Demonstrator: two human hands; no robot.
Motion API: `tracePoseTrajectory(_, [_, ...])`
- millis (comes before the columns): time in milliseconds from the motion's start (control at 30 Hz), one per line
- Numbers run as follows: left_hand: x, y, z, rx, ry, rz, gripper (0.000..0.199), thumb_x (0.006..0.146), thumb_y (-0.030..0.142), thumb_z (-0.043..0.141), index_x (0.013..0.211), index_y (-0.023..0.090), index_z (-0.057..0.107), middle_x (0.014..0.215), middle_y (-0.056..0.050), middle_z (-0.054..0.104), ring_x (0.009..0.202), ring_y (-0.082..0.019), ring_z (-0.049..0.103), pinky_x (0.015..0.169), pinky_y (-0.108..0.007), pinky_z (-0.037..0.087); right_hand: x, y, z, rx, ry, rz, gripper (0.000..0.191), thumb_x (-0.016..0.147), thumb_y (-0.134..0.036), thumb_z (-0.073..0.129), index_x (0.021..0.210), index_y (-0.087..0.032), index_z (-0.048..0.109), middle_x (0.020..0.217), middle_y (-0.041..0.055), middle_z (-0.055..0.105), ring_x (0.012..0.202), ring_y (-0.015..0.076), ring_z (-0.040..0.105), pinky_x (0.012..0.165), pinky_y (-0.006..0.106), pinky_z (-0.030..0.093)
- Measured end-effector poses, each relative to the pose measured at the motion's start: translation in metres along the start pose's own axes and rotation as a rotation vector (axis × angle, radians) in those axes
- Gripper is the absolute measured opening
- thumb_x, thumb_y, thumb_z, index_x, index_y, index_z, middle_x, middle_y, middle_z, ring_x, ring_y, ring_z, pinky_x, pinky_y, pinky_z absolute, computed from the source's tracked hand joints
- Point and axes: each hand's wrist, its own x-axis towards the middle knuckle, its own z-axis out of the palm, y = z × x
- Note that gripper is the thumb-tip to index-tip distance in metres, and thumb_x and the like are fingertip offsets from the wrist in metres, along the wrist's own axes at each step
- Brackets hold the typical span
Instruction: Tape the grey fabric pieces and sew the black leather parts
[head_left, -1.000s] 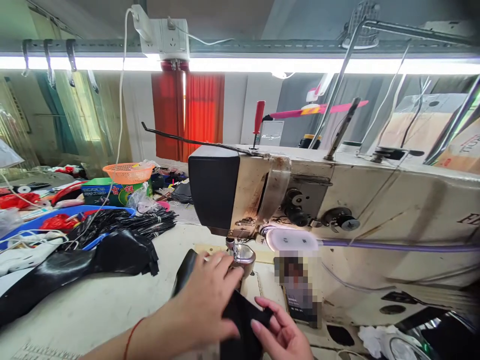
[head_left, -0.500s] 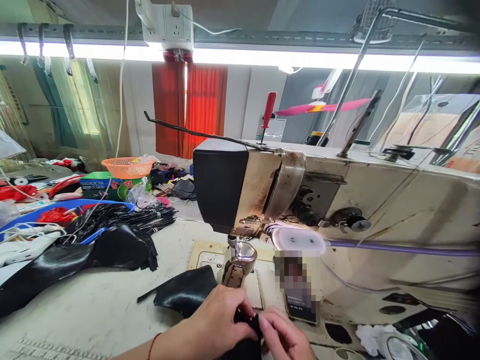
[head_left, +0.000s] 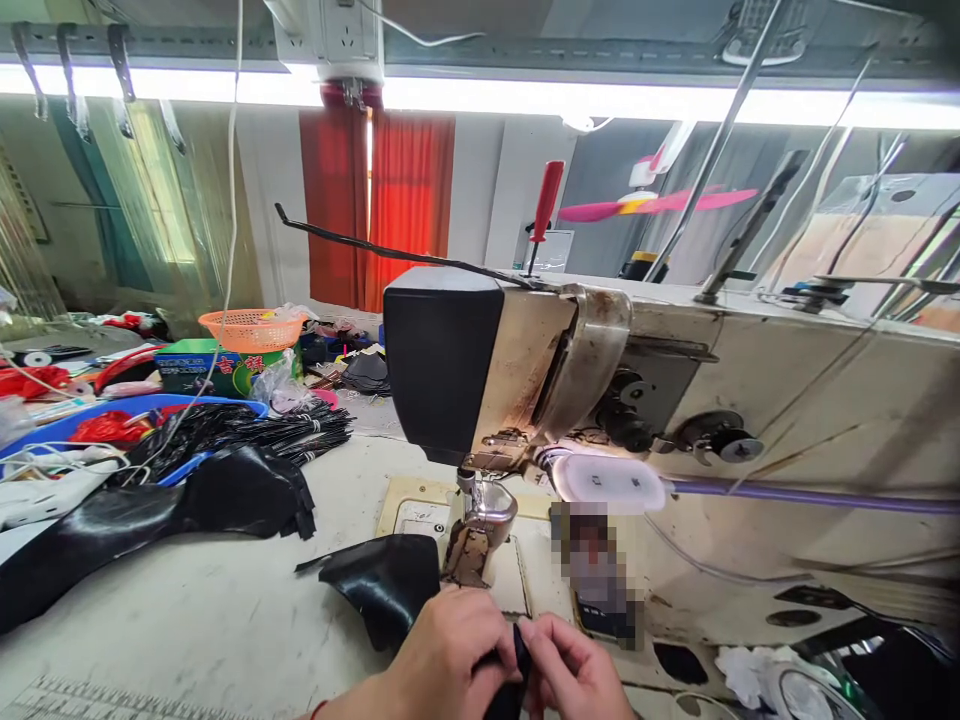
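Just in front of the sewing machine's metal post, both hands meet at a black piece. My left hand has its fingers closed on the left side of this piece. The fingertips of my right hand pinch its right edge. Left of the post, a glossy black leather-like part lies curved on the table, partly behind my left hand. The lower part of the held piece is cut off by the frame's bottom edge.
The sewing machine head and its arm span the right. At left lie black sheets, a blue tray of black strips and an orange basket. A ruler is at bottom left, a white lamp beside the needle.
The view has shifted slightly. Both hands have moved a little lower with the black piece, which looks turned between the fingers. More of the glossy part beside the post shows.
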Motion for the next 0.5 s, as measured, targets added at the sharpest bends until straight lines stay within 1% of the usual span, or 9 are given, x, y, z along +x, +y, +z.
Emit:
tracePoseTrajectory(33, [-0.0002, -0.0008, 0.0015, 0.007, 0.027, 0.057, 0.013, 0.080, 0.006, 0.059, 0.072, 0.017, 0.058, 0.068, -0.001, 0.063, 0.065, -0.012, 0.056, 0.064, -0.023, 0.038, 0.0005, 0.0005, -0.0002, 0.030, 0.001, 0.011, 0.058, 0.062, -0.074, 0.070, 0.054, -0.018, 0.055, 0.037, -0.0045, 0.051, 0.033, 0.0065, 0.044, 0.037, 0.018, 0.035])
tracePoseTrajectory(100, [0.0005, -0.0009, 0.0033, 0.023, 0.064, 0.124, 0.013, 0.083, 0.007, 0.056, 0.074, 0.017, 0.057, 0.067, -0.002, 0.061, 0.064, -0.012, 0.054, 0.063, -0.023, 0.038, 0.0006, 0.0000, -0.0011, 0.089, 0.007, 0.033, 0.058, 0.060, -0.072, 0.073, 0.053, -0.017, 0.055, 0.037, -0.0050, 0.051, 0.032, 0.0063, 0.046, 0.036, 0.017, 0.036])
tracePoseTrajectory(167, [0.0015, 0.0004, 0.0042, 0.026, 0.094, 0.124, 0.012, 0.085, 0.010, 0.057, 0.076, 0.017, 0.056, 0.067, -0.002, 0.061, 0.063, -0.013, 0.054, 0.062, -0.023, 0.038, -0.0001, -0.0016, -0.0017, 0.140, 0.019, 0.050, 0.056, 0.059, -0.068, 0.077, 0.053, -0.016, 0.056, 0.039, -0.0059, 0.051, 0.032, 0.0054, 0.045, 0.035, 0.016, 0.036])
tracePoseTrajectory(233, [0.0024, 0.0023, 0.0048, 0.021, 0.108, 0.069, 0.006, 0.086, 0.015, 0.060, 0.081, 0.017, 0.057, 0.070, -0.003, 0.063, 0.065, -0.014, 0.055, 0.062, -0.024, 0.040, -0.0012, -0.0031, -0.0015, 0.185, 0.034, 0.051, 0.054, 0.058, -0.065, 0.079, 0.055, -0.015, 0.058, 0.040, -0.0070, 0.050, 0.032, 0.0043, 0.045, 0.034, 0.015, 0.035])
tracePoseTrajectory(300, [0.0030, 0.0036, 0.0053, 0.013, 0.110, 0.046, 0.005, 0.087, 0.020, 0.061, 0.085, 0.016, 0.060, 0.072, -0.005, 0.064, 0.067, -0.015, 0.056, 0.063, -0.024, 0.041, -0.0022, -0.0034, -0.0008, 0.227, 0.043, 0.053, 0.053, 0.058, -0.063, 0.081, 0.056, -0.015, 0.059, 0.040, -0.0076, 0.049, 0.032, 0.0035, 0.044, 0.033, 0.014, 0.034])
tracePoseTrajectory(367, [0.0033, 0.0038, 0.0060, 0.009, 0.125, 0.084, 0.006, 0.089, 0.021, 0.061, 0.085, 0.016, 0.061, 0.071, -0.004, 0.064, 0.066, -0.014, 0.056, 0.062, -0.024, 0.041, -0.0030, -0.0025, -0.0001, 0.266, 0.040, 0.063, 0.053, 0.057, -0.063, 0.082, 0.056, -0.015, 0.058, 0.041, -0.0075, 0.050, 0.031, 0.0032, 0.044, 0.032, 0.014, 0.035])
tracePoseTrajectory(433, [0.0034, 0.0034, 0.0066, 0.001, 0.159, 0.147, 0.008, 0.089, 0.019, 0.060, 0.082, 0.017, 0.062, 0.069, -0.004, 0.064, 0.064, -0.013, 0.054, 0.060, -0.023, 0.040, -0.0036, -0.0014, 0.0004, 0.291, 0.032, 0.070, 0.053, 0.057, -0.062, 0.082, 0.055, -0.014, 0.058, 0.041, -0.0071, 0.051, 0.031, 0.0032, 0.045, 0.032, 0.014, 0.035])
tracePoseTrajectory(500, [0.0039, 0.0035, 0.0065, -0.006, 0.181, 0.179, 0.008, 0.089, 0.016, 0.060, 0.081, 0.017, 0.062, 0.069, -0.004, 0.064, 0.063, -0.012, 0.054, 0.060, -0.023, 0.040, -0.0042, -0.0016, 0.0006, 0.291, 0.026, 0.060, 0.053, 0.059, -0.061, 0.081, 0.054, -0.014, 0.058, 0.040, -0.0068, 0.051, 0.031, 0.0035, 0.045, 0.032, 0.014, 0.036])
